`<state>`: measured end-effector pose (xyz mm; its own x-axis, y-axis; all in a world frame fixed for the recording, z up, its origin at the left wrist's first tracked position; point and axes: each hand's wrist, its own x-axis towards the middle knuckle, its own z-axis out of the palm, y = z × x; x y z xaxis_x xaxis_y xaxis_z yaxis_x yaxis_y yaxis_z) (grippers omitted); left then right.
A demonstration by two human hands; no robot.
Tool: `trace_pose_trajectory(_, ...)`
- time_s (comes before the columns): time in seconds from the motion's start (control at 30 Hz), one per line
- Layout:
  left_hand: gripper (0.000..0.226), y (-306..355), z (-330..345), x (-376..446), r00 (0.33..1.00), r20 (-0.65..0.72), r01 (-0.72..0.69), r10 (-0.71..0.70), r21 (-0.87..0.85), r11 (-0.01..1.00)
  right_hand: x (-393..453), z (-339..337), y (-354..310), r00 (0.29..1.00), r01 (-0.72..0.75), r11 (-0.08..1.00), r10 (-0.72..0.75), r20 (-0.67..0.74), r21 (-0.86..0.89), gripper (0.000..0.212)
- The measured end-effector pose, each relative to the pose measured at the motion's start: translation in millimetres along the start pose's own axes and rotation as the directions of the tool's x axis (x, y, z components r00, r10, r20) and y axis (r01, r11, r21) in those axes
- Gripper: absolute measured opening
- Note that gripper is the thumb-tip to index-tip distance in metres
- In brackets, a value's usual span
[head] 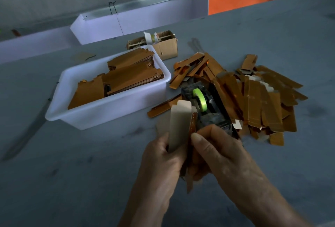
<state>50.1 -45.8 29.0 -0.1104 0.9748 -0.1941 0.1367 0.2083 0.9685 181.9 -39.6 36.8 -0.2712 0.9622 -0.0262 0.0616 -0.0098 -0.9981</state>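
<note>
Looks mid-fold: left hand (163, 156) and right hand (217, 154) have fingers (197, 138) curled tight on one blank (179, 123) just in front of the dispenser (204, 107); next move probably needs tape (199, 98) on the seam, then the tub (108, 116) left of the dispenser.

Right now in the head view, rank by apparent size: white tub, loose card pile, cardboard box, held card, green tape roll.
1. white tub, loose card pile: about alike, unranked
2. cardboard box, held card: close; card nearer camera, unsure
3. green tape roll
</note>
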Motion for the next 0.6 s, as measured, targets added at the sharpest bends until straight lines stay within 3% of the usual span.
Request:
trace_pose_trajectory(0.17, 0.029, 1.7, -6.8, -3.9, 0.978, 0.208, 0.008, -0.004, -0.018, 1.0, 4.0, -4.7, 8.7, 0.997, -0.07, 0.997, 0.069, -0.028, -0.041, 0.01)
trace_pose_trajectory(0.27, 0.022, 0.4, -6.0, -4.5, 0.984, 0.173, -0.057, 0.044, 0.073, 0.996, 3.7, -6.7, 7.5, 0.993, -0.119, 0.993, 0.119, 0.001, -0.028, 0.007)
trace_pose_trajectory(0.4, 0.029, 0.8, -14.4, -4.9, 0.974, 0.228, -0.028, 0.001, 0.118, 0.993, 1.2, -11.4, 7.8, 0.982, -0.074, 0.962, 0.024, -0.189, -0.261, 0.028)
trace_pose_trajectory(0.47, 0.029, 5.3, -18.5, -7.5, 0.957, 0.286, 0.016, -0.044, 0.099, 0.995, 0.8, -16.0, 7.2, 0.981, -0.086, 0.947, 0.026, -0.194, -0.31, 0.046)
trace_pose_trajectory(0.53, 0.015, 8.3, -19.2, -8.7, 0.953, 0.298, 0.042, -0.06, 0.067, 0.997, 0.9, -16.4, 7.4, 0.992, -0.102, 0.979, 0.087, -0.089, -0.179, 0.049)
trace_pose_trajectory(0.6, 0.011, 7.1, -17.4, -9.0, 0.972, 0.225, 0.059, -0.073, 0.071, 0.996, 0.8, -13.7, 8.4, 0.989, -0.147, 0.988, 0.148, -0.014, 0.054, 0.035)
